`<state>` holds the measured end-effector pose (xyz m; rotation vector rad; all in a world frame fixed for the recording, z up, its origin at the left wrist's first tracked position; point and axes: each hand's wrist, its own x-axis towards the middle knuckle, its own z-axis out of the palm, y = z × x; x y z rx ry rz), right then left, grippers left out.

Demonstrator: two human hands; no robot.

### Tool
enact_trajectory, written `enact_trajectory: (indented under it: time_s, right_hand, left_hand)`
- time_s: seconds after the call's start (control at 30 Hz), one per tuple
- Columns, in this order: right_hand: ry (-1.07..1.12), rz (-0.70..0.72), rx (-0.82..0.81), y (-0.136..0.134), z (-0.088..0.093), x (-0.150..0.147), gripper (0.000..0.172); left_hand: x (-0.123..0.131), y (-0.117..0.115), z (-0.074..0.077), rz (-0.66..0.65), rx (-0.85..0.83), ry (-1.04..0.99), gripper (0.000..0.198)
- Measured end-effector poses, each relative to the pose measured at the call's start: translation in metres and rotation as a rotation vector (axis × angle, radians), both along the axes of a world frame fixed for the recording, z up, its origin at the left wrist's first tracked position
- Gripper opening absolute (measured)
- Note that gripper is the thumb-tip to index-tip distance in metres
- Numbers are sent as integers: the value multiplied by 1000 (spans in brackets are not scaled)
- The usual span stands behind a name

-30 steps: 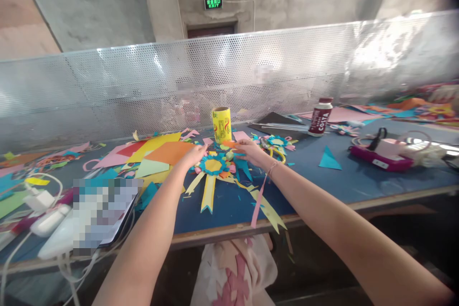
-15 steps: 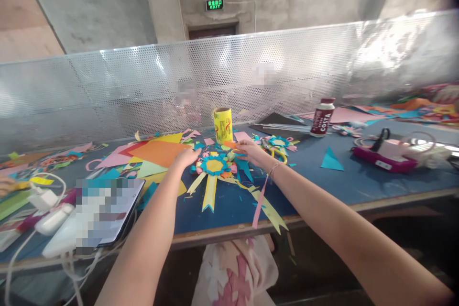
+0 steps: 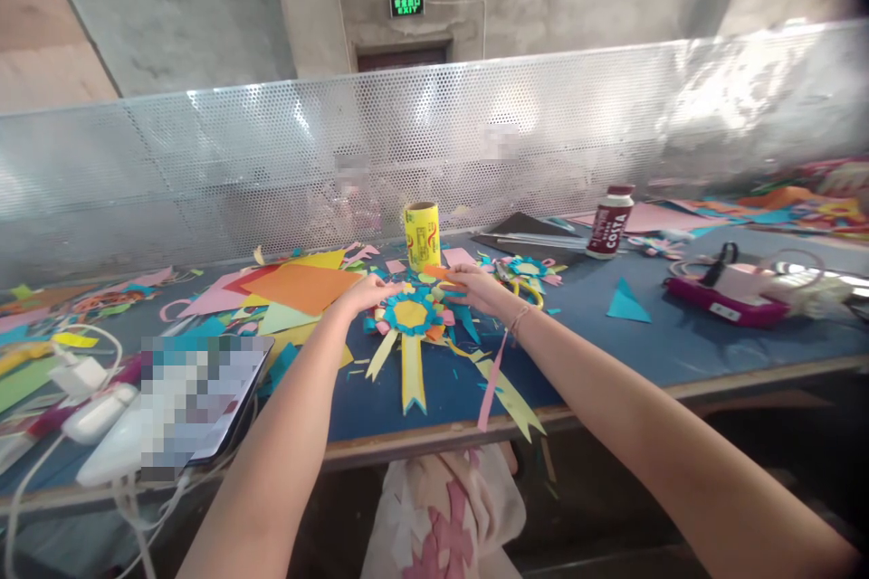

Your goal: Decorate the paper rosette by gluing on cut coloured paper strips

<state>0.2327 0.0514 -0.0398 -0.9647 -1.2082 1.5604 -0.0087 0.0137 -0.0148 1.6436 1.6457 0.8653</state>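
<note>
A paper rosette (image 3: 410, 315) with a yellow centre, a blue frilled ring, loops of mixed colours and yellow tails lies in front of me on the blue table. At its upper left edge is my left hand (image 3: 368, 292), its fingertips closed on the rim. My right hand (image 3: 477, 289), on the other side, pinches a short orange paper strip (image 3: 436, 272) above the rosette's upper right. Its lower fingers are close to the loops, and I cannot tell if they touch. A pink ribbon (image 3: 494, 384) hangs from my right wrist.
Behind the rosette stands a yellow tape roll (image 3: 422, 237). Coloured paper sheets (image 3: 299, 288) lie at left, near a tablet (image 3: 234, 398) and white cables. A second rosette (image 3: 529, 268), yellow-handled scissors (image 3: 533, 294), a brown bottle (image 3: 610, 224) and a purple power strip (image 3: 726, 303) are at right.
The rosette has shifted slightly right and towards me, its tails swinging right. My left hand has moved right along with it. My right hand stays nearly still with the orange strip.
</note>
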Motion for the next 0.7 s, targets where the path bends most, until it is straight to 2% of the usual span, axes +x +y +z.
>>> enact_trajectory:
  time_s: [0.13,0.2,0.33,0.57,0.7]
  right_hand:
    - [23,41,-27,-4,1,-1,17]
    - [41,44,-39,-4,2,-1,18]
    - [97,38,-40,-5,5,0,18]
    - [206,-97,-32,-3,10,3,16]
    - [212,-55,-18,-4,11,2,13]
  left_hand:
    - [7,-8,4,44,-113,-66,62]
    - [8,-9,6,69,-117,-117,67]
    - [6,-7,9,71,-16,-249,69]
    - [-2,-12,23,-53,199,-511,68]
    - [-1,-16,26,-118,245,-622,69]
